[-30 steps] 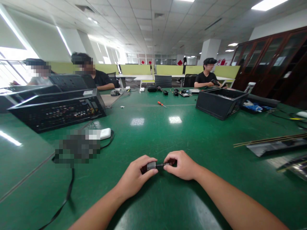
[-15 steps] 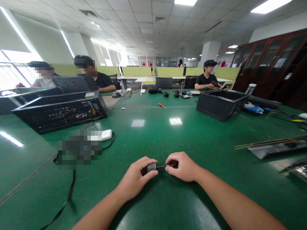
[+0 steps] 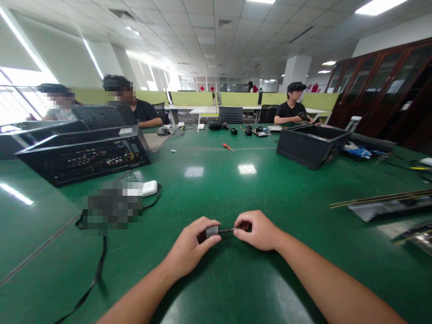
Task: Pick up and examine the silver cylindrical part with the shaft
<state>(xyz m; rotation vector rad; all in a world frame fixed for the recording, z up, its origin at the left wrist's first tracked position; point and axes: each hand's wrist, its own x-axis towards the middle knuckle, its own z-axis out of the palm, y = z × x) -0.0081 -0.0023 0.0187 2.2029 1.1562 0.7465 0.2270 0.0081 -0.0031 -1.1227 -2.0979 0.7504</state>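
Just above the green table [image 3: 216, 193], a dark grey metal cylinder with a thin shaft [image 3: 212, 231] lies level between my two hands. My left hand [image 3: 189, 245] grips the thick cylinder between thumb and fingers. At the shaft's other end, the thumb and fingertips of my right hand [image 3: 258, 230] pinch the tip, where something ridged and small shows. The fingers partly hide that tip, so I cannot tell whether a separate part sits on it.
A black computer case [image 3: 84, 155] stands at left, another case [image 3: 310, 146] at right. A white device [image 3: 150, 188] with a black strap lies left of my hands. An orange screwdriver [image 3: 228, 147] lies farther back. Metal strips [image 3: 388, 204] lie at right. Several co-workers sit across the table.
The whole view has shifted slightly, and both hands appear a little higher. The grip on the cylinder and its shaft stays the same.
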